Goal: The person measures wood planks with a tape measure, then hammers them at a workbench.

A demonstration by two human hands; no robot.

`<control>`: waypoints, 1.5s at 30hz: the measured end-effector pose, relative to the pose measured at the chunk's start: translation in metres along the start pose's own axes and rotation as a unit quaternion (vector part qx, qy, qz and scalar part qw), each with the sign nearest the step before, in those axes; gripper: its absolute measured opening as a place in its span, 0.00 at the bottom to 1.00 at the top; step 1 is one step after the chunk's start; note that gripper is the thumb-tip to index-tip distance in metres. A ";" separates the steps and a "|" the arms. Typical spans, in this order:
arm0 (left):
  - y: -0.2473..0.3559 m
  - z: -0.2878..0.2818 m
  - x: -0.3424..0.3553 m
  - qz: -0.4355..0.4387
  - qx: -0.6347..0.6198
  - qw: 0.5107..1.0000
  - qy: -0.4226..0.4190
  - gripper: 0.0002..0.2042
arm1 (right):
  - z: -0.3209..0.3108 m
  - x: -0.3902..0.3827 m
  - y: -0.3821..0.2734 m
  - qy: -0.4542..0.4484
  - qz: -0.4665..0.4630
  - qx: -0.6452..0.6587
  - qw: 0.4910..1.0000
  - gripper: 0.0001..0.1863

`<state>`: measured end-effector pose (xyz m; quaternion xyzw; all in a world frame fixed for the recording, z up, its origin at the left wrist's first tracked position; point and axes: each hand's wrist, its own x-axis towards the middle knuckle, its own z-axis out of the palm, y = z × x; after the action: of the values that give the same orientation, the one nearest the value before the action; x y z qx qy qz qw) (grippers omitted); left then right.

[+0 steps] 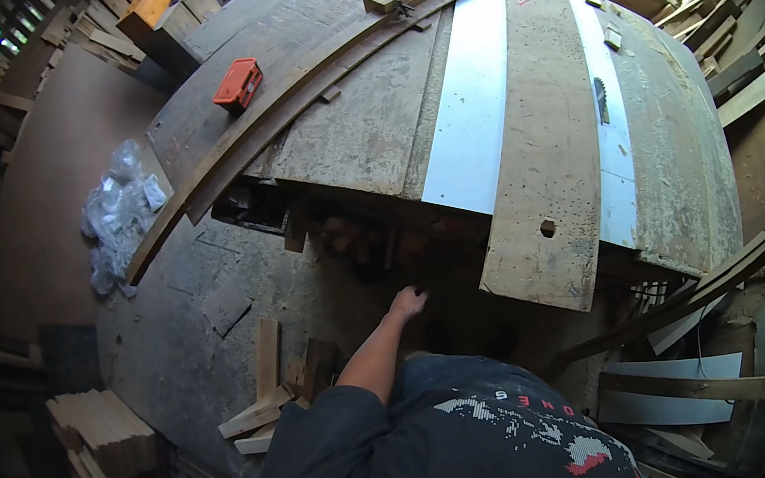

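My left hand (408, 302) reaches forward below the near edge of the workbench (351, 155). Its fingers look curled closed, and a small dark patch shows at them; what they hold, if anything, is too small to make out. My right hand is out of the picture. Ahead and to the right of the left hand, a long wooden board (546, 118) lies across the bench top, its near end jutting past the edge and pierced by a small hole. White strips (471, 99) show on either side of this board.
A long curved wooden strip (284, 96) spans the bench's left part, beside an orange-red box (238, 84). Crumpled clear plastic (124, 207) lies farther left. Wood offcuts (266, 382) are on the floor, near a stack of boards (101, 430). A saw blade (602, 101) rests at right.
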<state>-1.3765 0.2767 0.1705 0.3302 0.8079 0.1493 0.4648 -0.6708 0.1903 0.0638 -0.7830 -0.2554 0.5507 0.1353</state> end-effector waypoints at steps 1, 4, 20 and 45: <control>-0.019 0.003 0.002 -0.008 0.001 1.000 -0.007 0.31 | 0.003 -0.002 0.011 -0.006 -0.007 0.008 1.000 0.19; -0.080 0.007 0.009 -0.053 0.035 0.997 -0.045 0.32 | 0.027 -0.035 -0.010 0.006 0.040 0.024 0.999 0.19; -0.063 0.062 0.099 0.302 0.139 0.931 -0.152 0.19 | 0.054 -0.159 -0.144 0.119 -0.164 0.089 0.975 0.16; 0.190 0.658 -0.216 0.186 0.518 0.654 -0.520 0.17 | 0.109 -0.414 0.447 0.472 0.216 0.571 0.635 0.17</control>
<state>-0.6672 0.2283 0.0707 0.6840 0.3022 -0.4060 0.5254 -0.7690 -0.4168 0.1330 -0.7358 0.3855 0.1551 0.5348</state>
